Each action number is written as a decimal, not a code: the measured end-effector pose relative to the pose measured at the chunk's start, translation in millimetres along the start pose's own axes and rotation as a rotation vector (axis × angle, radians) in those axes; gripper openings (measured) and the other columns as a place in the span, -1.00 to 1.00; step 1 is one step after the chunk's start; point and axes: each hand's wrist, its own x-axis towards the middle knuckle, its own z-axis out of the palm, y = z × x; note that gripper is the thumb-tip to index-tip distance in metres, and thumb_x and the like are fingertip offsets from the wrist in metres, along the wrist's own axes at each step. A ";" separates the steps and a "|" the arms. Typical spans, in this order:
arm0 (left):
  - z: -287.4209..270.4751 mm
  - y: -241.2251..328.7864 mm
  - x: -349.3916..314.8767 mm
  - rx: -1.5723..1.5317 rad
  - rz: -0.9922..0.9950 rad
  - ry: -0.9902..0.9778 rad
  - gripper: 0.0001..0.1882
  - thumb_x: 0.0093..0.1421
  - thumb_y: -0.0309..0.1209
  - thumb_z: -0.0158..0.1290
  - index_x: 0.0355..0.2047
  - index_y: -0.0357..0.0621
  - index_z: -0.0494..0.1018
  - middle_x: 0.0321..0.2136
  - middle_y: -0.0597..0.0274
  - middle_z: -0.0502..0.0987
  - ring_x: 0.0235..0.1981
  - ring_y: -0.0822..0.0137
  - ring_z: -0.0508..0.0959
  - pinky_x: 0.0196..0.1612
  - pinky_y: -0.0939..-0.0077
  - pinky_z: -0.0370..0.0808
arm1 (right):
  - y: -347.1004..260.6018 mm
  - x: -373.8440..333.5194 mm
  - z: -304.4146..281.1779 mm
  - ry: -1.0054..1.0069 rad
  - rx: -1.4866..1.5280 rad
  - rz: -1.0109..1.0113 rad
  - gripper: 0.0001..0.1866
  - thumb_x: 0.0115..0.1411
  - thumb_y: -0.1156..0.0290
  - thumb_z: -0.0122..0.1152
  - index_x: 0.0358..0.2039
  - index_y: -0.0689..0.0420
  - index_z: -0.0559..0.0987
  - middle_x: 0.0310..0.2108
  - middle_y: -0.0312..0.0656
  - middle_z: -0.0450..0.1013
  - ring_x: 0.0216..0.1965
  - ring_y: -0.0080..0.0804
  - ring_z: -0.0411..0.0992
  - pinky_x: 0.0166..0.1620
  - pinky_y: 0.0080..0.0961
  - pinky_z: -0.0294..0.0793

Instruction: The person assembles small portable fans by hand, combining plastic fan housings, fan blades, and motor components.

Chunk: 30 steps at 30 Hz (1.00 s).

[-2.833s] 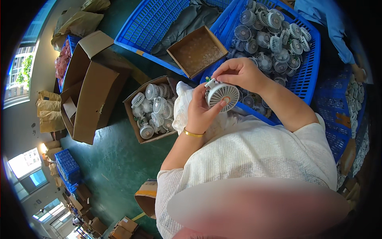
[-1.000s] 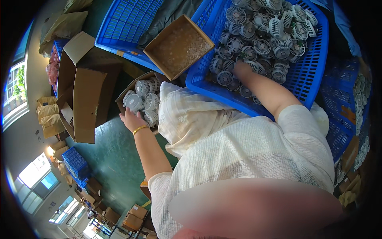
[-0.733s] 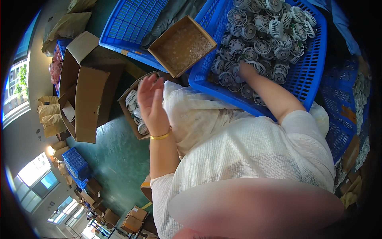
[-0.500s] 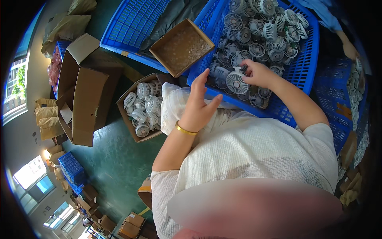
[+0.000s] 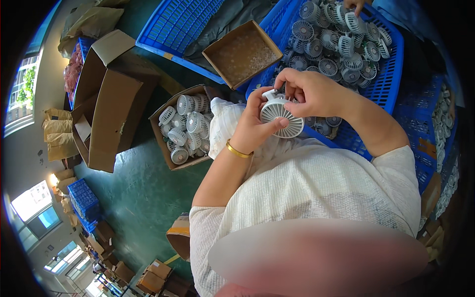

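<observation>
A white mini fan with a round slatted grille is held close to my body by both hands. My left hand is closed round the grille's left edge, its thumb lying on the front. My right hand grips the fan from above with curled fingers near its short stem, so part of the fan is hidden. Beneath and beyond my hands is a blue plastic basket heaped with similar fan heads.
A cardboard box of white fans stands at my left. A shallow cardboard tray rests near the basket's left side. Another person's hand reaches over the basket's far edge. A tall open carton stands farther left.
My right hand has brought the fan out of the basket, left and toward me. My left hand has closed on it. The other person's hand has moved from the right to the basket's far edge.
</observation>
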 end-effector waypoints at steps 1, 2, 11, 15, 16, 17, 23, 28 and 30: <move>-1.3 -0.4 -1.8 -0.003 0.001 0.006 -0.21 -0.08 -0.44 0.29 0.13 -0.13 0.10 -0.09 0.17 0.30 -0.08 0.39 0.35 -0.04 0.54 0.34 | 0.6 5.3 -1.6 -0.058 0.043 0.015 -0.60 -0.06 0.37 0.22 -0.18 0.19 0.40 -0.58 -0.26 0.39 -0.60 -0.61 0.32 -0.51 -0.68 0.29; -2.2 -0.9 -4.5 -0.096 -0.013 0.044 -0.22 -0.08 -0.44 0.29 0.10 -0.14 0.10 -0.11 0.17 0.31 -0.08 0.39 0.36 -0.02 0.53 0.34 | 1.7 11.5 -3.5 -0.116 0.087 0.030 -0.59 -0.03 0.35 0.22 -0.15 0.19 0.40 -0.57 -0.27 0.40 -0.59 -0.63 0.33 -0.51 -0.69 0.29; 5.5 -6.3 0.6 -0.068 0.005 0.210 -0.26 -0.06 -0.49 0.26 0.06 -0.15 0.06 -0.23 0.15 0.40 -0.20 0.39 0.46 -0.17 0.56 0.45 | 86.9 152.5 13.0 0.403 -0.612 -0.381 -0.83 0.02 0.47 0.09 -0.34 0.10 0.58 -0.44 -0.18 0.51 -0.36 -0.20 0.49 -0.31 -0.39 0.48; 5.4 -8.2 1.0 -0.037 0.050 0.235 -0.29 -0.04 -0.51 0.25 0.05 -0.15 0.06 -0.23 0.15 0.40 -0.21 0.38 0.45 -0.15 0.55 0.43 | 83.0 165.2 18.5 0.237 -0.998 -0.349 -0.85 -0.01 0.53 0.08 -0.41 0.10 0.58 -0.47 -0.14 0.49 -0.34 -0.20 0.49 -0.28 -0.37 0.48; 4.8 -7.5 0.3 -0.038 0.049 0.234 -0.29 -0.04 -0.51 0.25 0.05 -0.15 0.06 -0.23 0.15 0.40 -0.21 0.38 0.45 -0.15 0.55 0.43 | 81.2 166.3 19.7 0.209 -1.024 -0.307 -0.87 -0.02 0.52 0.09 -0.44 0.10 0.58 -0.47 -0.13 0.49 -0.35 -0.20 0.48 -0.28 -0.38 0.48; 4.3 -6.5 1.4 -0.054 0.053 0.247 -0.30 -0.04 -0.51 0.25 0.04 -0.15 0.07 -0.22 0.14 0.40 -0.20 0.38 0.45 -0.14 0.54 0.43 | 81.9 166.0 18.7 0.210 -1.024 -0.301 -0.87 -0.02 0.52 0.09 -0.44 0.10 0.58 -0.47 -0.13 0.49 -0.35 -0.20 0.48 -0.28 -0.38 0.48; 6.4 -12.3 2.8 0.058 0.094 0.319 -0.33 -0.07 -0.48 0.27 -0.02 -0.18 0.12 -0.23 0.13 0.41 -0.20 0.37 0.45 -0.16 0.55 0.43 | 50.9 111.4 2.3 0.226 0.052 -0.176 -0.85 0.02 0.50 0.16 -0.34 0.21 0.54 -0.41 -0.23 0.48 -0.38 -0.52 0.47 -0.28 -0.61 0.46; 4.5 -12.5 0.5 0.415 0.133 0.405 -0.31 -0.17 -0.39 0.35 -0.08 -0.24 0.20 -0.29 0.04 0.44 -0.28 0.28 0.49 -0.24 0.53 0.45 | 42.0 49.6 9.7 0.059 0.470 -0.124 -0.89 0.05 0.60 0.17 -0.36 0.23 0.51 -0.35 -0.29 0.44 -0.29 -0.57 0.43 -0.20 -0.68 0.42; 5.6 -11.4 0.2 0.430 0.148 0.396 -0.30 -0.17 -0.39 0.35 -0.07 -0.24 0.20 -0.30 0.04 0.44 -0.29 0.27 0.50 -0.24 0.52 0.45 | 41.6 41.9 13.7 0.052 0.476 -0.119 -0.89 0.05 0.62 0.17 -0.36 0.23 0.51 -0.33 -0.28 0.41 -0.26 -0.57 0.41 -0.16 -0.69 0.40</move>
